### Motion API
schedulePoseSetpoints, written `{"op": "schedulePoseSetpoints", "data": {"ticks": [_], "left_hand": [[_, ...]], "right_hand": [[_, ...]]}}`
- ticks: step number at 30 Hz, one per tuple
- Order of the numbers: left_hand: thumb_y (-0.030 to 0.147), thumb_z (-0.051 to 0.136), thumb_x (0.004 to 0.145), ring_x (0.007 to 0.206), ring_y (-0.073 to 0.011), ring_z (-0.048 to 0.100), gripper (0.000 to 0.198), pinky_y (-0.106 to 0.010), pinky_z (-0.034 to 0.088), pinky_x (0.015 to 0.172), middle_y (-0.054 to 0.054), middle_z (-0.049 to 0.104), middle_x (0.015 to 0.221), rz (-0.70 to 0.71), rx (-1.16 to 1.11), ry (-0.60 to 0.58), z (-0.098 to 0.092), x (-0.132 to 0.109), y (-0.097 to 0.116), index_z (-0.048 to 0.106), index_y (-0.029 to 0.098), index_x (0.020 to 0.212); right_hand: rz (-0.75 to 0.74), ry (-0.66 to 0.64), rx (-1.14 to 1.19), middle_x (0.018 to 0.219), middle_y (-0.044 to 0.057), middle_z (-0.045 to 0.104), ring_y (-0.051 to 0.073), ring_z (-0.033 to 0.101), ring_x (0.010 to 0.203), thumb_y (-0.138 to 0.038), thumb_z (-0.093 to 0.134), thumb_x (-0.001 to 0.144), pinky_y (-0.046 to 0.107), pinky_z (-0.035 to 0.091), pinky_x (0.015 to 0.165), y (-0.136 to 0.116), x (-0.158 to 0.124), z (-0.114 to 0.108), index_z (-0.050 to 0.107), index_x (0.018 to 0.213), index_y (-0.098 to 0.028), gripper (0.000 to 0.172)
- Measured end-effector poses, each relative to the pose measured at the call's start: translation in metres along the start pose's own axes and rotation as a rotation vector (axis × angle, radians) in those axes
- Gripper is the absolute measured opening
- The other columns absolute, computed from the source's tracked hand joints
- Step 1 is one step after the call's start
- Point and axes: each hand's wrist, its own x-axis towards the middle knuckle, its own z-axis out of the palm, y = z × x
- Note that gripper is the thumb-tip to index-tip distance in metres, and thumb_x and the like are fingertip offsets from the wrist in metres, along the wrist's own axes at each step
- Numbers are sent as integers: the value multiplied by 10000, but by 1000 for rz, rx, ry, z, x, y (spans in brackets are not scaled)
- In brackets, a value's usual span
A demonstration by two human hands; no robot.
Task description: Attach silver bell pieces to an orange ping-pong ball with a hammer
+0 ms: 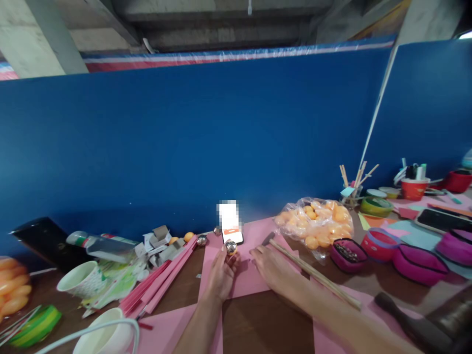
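Observation:
My left hand is turned palm up over a pink sheet, with its fingers curled around a shiny metallic ball. To its right, my right hand hovers over or rests on the same sheet, palm down. Its fingertips are drawn together, and whatever they pinch is too small to make out. Just beyond that hand lies what looks like a hammer, dark-headed with a long wooden handle. A phone with a lit screen leans upright behind the ball.
Pink strips, small boxes, a clear bottle and a paper cup lie left. At right are a bag of orange balls, a magenta pouch with small pieces, and a dark-handled tool. A blue partition stands behind.

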Motion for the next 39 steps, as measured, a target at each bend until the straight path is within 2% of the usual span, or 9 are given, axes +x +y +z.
{"op": "schedulePoseSetpoints", "data": {"ticks": [4, 8, 14, 19, 23, 29, 32, 35, 39], "left_hand": [[205, 613, 737, 745, -137, 632, 308, -239, 519, 682, -54, 651, 831, 6, 11, -15, 1, -2, 1, 571, 184, 1041], [159, 612, 731, 811, -163, 636, 432, -275, 512, 746, -79, 656, 879, -5, 32, -54, 1, -3, 2, 514, 195, 1150], [156, 597, 739, 802, -164, 636, 416, -301, 517, 763, -78, 651, 901, -17, 5, -21, 2, -2, 2, 524, 189, 1148], [153, 580, 753, 783, -166, 640, 377, -317, 525, 762, -90, 651, 907, -13, -26, 41, 2, 0, 2, 540, 175, 1127], [110, 588, 739, 807, -176, 643, 414, -318, 516, 778, -120, 649, 943, -20, -18, 24, 2, -2, 1, 525, 148, 1146], [98, 609, 717, 793, -173, 645, 459, -326, 511, 789, -79, 667, 898, -22, -28, -18, 4, -7, 4, 531, 200, 1157], [108, 622, 705, 792, -182, 646, 469, -339, 504, 806, -90, 669, 885, -28, -18, -26, 4, -7, 5, 530, 170, 1161], [109, 624, 704, 798, -182, 643, 455, -341, 495, 821, -108, 664, 902, -21, -11, -26, 2, -6, 4, 534, 135, 1148], [104, 609, 715, 791, -159, 638, 389, -323, 493, 820, -85, 661, 925, -14, -21, -24, 1, -5, 3, 552, 156, 1097]], "right_hand": [[23, 111, 63, 910, 37, 592, 145, 557, 837, -31, 298, 837, 192, 394, 719, 0, 7, 28, 544, 981, -161, 314], [15, 132, 64, 913, 21, 600, 164, 534, 883, -66, 333, 844, 197, 395, 738, 3, 7, 41, 536, 1043, -203, 316], [-2, 94, 83, 885, 18, 600, 167, 528, 874, -81, 353, 848, 197, 399, 728, 8, 10, 48, 599, 892, -212, 282], [12, 71, 96, 878, 25, 602, 174, 529, 866, -87, 369, 847, 203, 404, 712, 9, 12, 53, 609, 858, -207, 269], [18, 67, 82, 873, 29, 602, 186, 531, 858, -75, 367, 841, 218, 403, 689, 9, 12, 51, 609, 851, -205, 275], [23, 104, 107, 857, 14, 597, 178, 525, 857, -95, 334, 863, 225, 395, 730, 10, 10, 54, 594, 827, -217, 289], [47, 110, 157, 840, 18, 597, 181, 526, 844, -114, 354, 863, 229, 395, 724, 11, 10, 56, 591, 824, -213, 260], [59, 103, 199, 841, 28, 600, 183, 527, 833, -129, 366, 865, 232, 394, 721, 12, 10, 57, 589, 838, -199, 235], [50, 105, 207, 841, 31, 602, 182, 525, 834, -130, 360, 871, 236, 393, 736, 12, 11, 59, 585, 822, -186, 237]]}}
